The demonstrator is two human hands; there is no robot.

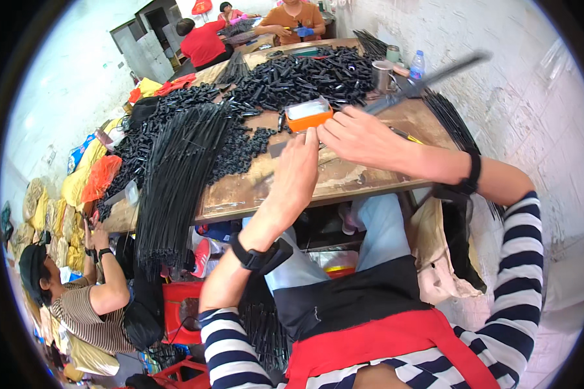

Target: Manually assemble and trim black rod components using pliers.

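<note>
My left hand point(298, 159) and my right hand point(357, 133) meet over the front of the wooden table, fingertips pinched and nearly touching. A long dark rod point(422, 84), smeared by motion, slants from my right hand to the upper right; my right fingers appear closed on it. My left fingers are pressed together, and what lies in them is hidden. A thin blurred streak runs down and left beside that hand. Just beyond my fingertips sits an orange box point(309, 122) with whitish contents. A flat grey piece point(278, 149) lies left of my left hand.
Long thin black rods point(182, 175) overhang the table's left front edge. Short black tubular parts point(305, 74) and small black pieces point(243, 152) are heaped behind. A metal mug point(383, 78) and bottle point(417, 65) stand back right. More rods point(451, 120) lie at right. Several people work nearby.
</note>
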